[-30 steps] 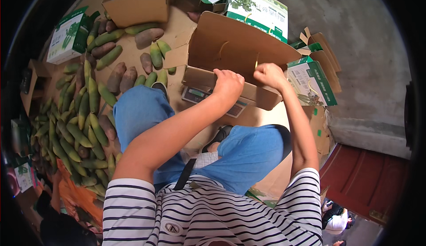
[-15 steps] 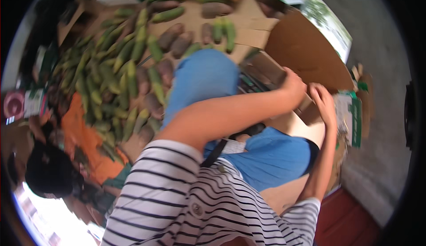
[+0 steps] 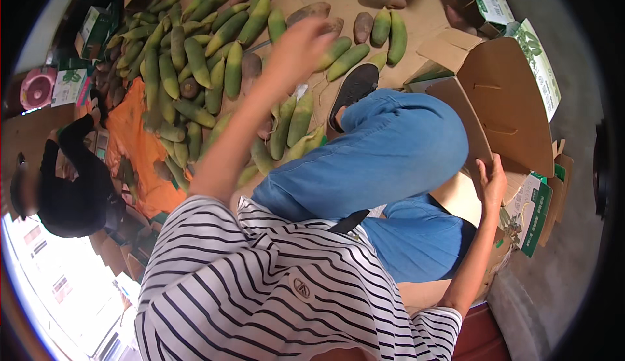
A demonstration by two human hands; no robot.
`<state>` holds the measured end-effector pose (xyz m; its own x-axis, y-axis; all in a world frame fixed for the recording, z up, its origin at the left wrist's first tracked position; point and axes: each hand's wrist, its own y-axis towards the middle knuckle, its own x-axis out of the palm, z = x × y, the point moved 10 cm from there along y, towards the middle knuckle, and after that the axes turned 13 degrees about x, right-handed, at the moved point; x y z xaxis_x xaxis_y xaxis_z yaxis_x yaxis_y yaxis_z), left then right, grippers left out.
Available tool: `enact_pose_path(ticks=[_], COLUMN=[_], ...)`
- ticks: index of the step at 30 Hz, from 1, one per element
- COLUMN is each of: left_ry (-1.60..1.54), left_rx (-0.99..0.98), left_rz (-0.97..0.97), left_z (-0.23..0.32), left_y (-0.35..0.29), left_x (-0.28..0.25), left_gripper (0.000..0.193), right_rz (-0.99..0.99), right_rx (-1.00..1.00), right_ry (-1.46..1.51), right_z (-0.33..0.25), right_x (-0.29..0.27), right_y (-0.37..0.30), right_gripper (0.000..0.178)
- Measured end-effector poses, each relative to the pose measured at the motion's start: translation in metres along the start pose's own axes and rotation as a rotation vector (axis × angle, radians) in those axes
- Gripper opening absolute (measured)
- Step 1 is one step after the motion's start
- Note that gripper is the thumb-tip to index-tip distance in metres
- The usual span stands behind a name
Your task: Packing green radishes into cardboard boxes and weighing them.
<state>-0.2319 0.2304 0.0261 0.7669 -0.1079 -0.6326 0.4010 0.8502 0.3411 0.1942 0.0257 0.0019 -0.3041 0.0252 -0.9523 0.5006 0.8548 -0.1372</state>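
Observation:
My right hand (image 3: pixel 489 180) grips the lower edge of an open cardboard box (image 3: pixel 461 110), its fingers bent over the brown board. One tall flap of the box stands up at its right side; my raised knee hides part of the box. Over the spread of vegetables hangs my left hand (image 3: pixel 301 47), smeared by motion, beside a purplish-brown radish (image 3: pixel 311 13). Whether it touches anything is unclear. Long green radishes (image 3: pixel 224 32) lie heaped to the left, and a few rest near my black shoe (image 3: pixel 357 91).
Printed cartons (image 3: pixel 535 68) stand along the right wall. A co-worker in black (image 3: pixel 81 185) sits at the far left, near an orange cloth (image 3: pixel 138 136) and a pink fan (image 3: pixel 38 89). My bent leg in blue jeans (image 3: pixel 384 149) lies between the radishes and the box.
My left hand has let go of the box and swung left over the radishes. My right hand stays on the box. My raised knee appears farther right, and the view has shifted.

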Motion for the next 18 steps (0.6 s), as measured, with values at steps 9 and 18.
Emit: enact_pose_path(ticks=[9, 18], left_ry=[0.156, -0.035], left_rx=[-1.15, -0.791], left_rz=[-0.289, -0.235], left_z=[-0.299, -0.352], left_y=[-0.34, -0.333], left_x=[0.045, 0.052], left_gripper=[0.089, 0.089], right_rz=[-0.014, -0.011], right_rx=[0.041, 0.045], right_ry=[0.033, 0.008], right_z=[0.002, -0.015], right_x=[0.006, 0.007], right_y=[0.001, 0.001], right_gripper=[0.023, 0.026])
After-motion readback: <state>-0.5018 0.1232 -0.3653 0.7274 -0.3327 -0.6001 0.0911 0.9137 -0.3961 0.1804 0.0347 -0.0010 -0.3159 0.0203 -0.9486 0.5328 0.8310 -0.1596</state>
